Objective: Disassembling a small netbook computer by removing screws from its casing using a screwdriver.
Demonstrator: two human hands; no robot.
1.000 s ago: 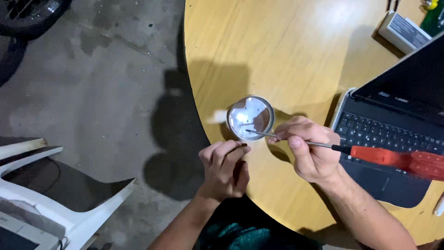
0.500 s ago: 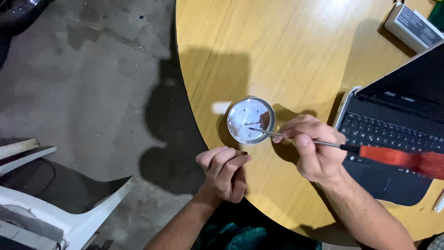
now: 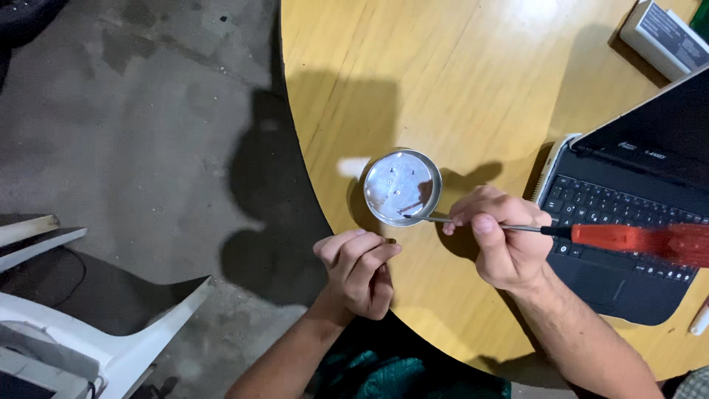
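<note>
A small round shiny metal dish lies on the round wooden table, close to its left edge. My right hand grips a red-handled screwdriver by the thin shaft, and the tip touches the dish's near rim. My left hand rests at the table's edge just below the dish, with its fingertips pinched together. Whether anything tiny sits between those fingers is not visible.
An open black laptop stands to the right, partly under the screwdriver handle. A grey box-shaped device lies at the far right. Off the table, a white plastic chair stands on the concrete floor at lower left.
The screwdriver tip has drawn back from inside the dish to its near rim. The dish now lies flat and reflects less light. My left hand has hardly moved.
</note>
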